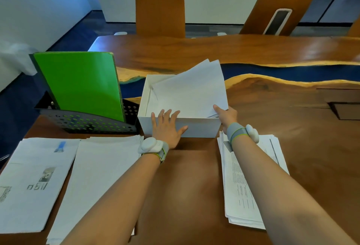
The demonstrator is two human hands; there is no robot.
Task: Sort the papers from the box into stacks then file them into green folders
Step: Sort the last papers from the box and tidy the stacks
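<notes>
A white box [198, 127] stands mid-table with a sheaf of white papers [191, 91] tilted up out of it. My right hand [227, 115] grips the sheaf's near right corner at the box's right rim. My left hand [167, 128] lies flat with fingers spread against the box's front wall, holding nothing. Green folders [81, 85] stand upright in a black mesh rack [87, 123] left of the box. Three paper stacks lie on the table: one with pictures at far left [33, 182], a plain one [97, 176] beside it, a printed one [245, 186] under my right forearm.
The wooden table [282, 124] has a blue resin strip across it and a recessed panel [344, 110] at the right. Two brown chairs [159, 5] stand at the far side. Both wrists wear grey bands with white pods.
</notes>
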